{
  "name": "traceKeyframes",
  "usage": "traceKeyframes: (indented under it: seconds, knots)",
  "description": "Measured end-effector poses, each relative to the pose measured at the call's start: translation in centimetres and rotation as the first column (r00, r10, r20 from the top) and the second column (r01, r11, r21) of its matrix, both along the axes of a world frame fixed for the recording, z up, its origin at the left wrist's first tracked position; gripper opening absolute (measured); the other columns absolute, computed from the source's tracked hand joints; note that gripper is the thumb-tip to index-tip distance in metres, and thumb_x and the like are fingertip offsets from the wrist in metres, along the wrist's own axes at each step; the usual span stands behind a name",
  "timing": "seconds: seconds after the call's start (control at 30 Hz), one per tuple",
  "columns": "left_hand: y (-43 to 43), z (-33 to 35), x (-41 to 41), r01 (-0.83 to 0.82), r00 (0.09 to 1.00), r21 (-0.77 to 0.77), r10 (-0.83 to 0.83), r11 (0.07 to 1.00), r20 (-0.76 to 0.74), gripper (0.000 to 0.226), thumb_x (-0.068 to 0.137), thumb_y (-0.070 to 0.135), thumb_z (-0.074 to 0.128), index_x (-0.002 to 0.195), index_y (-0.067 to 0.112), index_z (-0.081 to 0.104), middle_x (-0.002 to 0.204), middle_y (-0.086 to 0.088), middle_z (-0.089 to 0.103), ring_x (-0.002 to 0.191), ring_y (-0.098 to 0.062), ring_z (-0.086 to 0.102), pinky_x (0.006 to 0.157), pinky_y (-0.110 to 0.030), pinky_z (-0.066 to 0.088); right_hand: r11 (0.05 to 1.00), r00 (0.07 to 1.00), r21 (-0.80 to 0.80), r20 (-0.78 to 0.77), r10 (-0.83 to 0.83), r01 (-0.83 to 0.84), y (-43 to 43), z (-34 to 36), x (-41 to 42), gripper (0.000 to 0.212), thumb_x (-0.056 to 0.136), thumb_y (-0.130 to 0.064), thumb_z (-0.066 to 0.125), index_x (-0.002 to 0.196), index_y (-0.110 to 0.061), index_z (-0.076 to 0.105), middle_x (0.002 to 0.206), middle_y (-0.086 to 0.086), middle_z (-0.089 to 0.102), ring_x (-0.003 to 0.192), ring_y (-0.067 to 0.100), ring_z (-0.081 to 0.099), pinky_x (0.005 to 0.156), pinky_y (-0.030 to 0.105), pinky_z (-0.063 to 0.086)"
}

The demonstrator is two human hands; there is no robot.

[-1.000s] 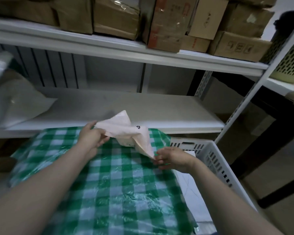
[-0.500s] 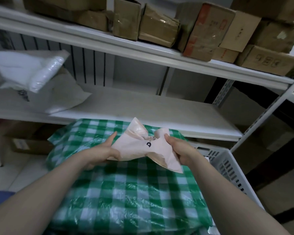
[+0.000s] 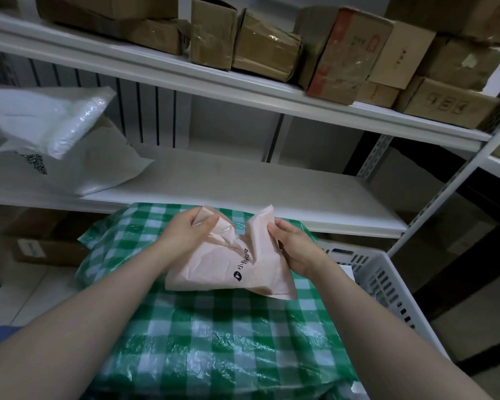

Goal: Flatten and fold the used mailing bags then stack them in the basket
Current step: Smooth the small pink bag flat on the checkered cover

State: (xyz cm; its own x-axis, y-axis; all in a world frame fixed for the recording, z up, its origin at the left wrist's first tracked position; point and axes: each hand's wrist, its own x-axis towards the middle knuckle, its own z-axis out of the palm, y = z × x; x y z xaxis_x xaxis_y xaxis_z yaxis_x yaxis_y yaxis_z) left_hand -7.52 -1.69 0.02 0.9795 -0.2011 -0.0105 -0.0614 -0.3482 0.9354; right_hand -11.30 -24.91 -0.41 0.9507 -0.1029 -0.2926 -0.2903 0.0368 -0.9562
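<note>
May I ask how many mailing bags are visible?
3: crumpled pink mailing bag between left hand and right hand; white bubble mailer atop grey plastic mailer on white shelf. Others may be hidden.

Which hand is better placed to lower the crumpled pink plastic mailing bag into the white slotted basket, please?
Likely right: the right hand grips the crumpled pink mailing bag nearer the white slotted basket; the left hand grips its far side.
</note>
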Motion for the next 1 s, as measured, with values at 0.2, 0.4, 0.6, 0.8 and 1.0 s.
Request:
traceKeyframes:
  seconds: [0.2,0.4,0.6,0.8,1.0]
  knots:
    - [-2.0,0.1,-0.5,-0.016,0.997,-0.117,0.025,0.993,0.073,0.025,0.098,0.029,0.055,0.095,0.008,0.068,0.088,-0.012,0.069,0.069,-0.014,0.057,0.061,-0.025,0.043,0.991,0.994,-0.086,-0.013,-0.108,0.106,-0.2,0.3,0.3,0.037,0.09,-0.051,0.061,0.102,-0.018,0.069,0.102,0.012,0.074,0.095,0.029,0.069,0.092,0.047,0.055]
    - [-1.7,-0.9,0.4,-0.269,0.962,-0.246,0.27,0.931,-0.032,0.027,0.099,0.04,0.052,0.087,0.02,0.067,0.086,-0.006,0.069,0.075,-0.023,0.061,0.064,-0.032,0.046,0.955,0.956,0.06,0.041,-0.292,0.289,-1.5,0.2,0.0,0.028,0.094,-0.039,0.061,0.106,-0.015,0.069,0.102,0.01,0.072,0.089,0.024,0.065,0.091,0.044,0.055]
    - [-1.0,-1.6,1.6,-0.408,0.913,-0.295,0.382,0.864,-0.143,0.029,0.099,0.04,0.053,0.087,0.018,0.066,0.093,-0.006,0.071,0.089,-0.028,0.068,0.081,-0.045,0.056,0.925,0.92,0.038,0.096,-0.381,0.379,-2.7,-0.9,-0.5,0.027,0.097,-0.034,0.058,0.093,-0.009,0.067,0.091,0.008,0.062,0.083,0.021,0.054,0.082,0.036,0.048]
    - [-0.9,-1.8,2.4,-0.39,0.918,-0.291,0.394,0.874,-0.047,0.042,0.098,0.043,0.052,0.094,0.002,0.061,0.089,-0.011,0.066,0.08,-0.023,0.059,0.073,-0.038,0.05,0.971,0.98,-0.149,-0.043,-0.195,0.187,-3.9,-0.7,-0.8,0.033,0.097,-0.042,0.054,0.103,-0.012,0.068,0.091,0.001,0.066,0.083,0.017,0.057,0.076,0.034,0.047]
    - [-1.3,0.2,2.5,-0.333,0.935,-0.427,0.352,0.841,-0.036,0.024,0.099,0.042,0.051,0.085,0.025,0.06,0.092,0.0,0.068,0.086,-0.021,0.065,0.077,-0.038,0.054,0.997,0.973,0.06,-0.22,0.063,-0.051,-3.8,0.3,-1.3,0.039,0.089,-0.026,0.068,0.121,-0.006,0.06,0.116,0.01,0.069,0.088,0.024,0.07,0.064,0.027,0.059]
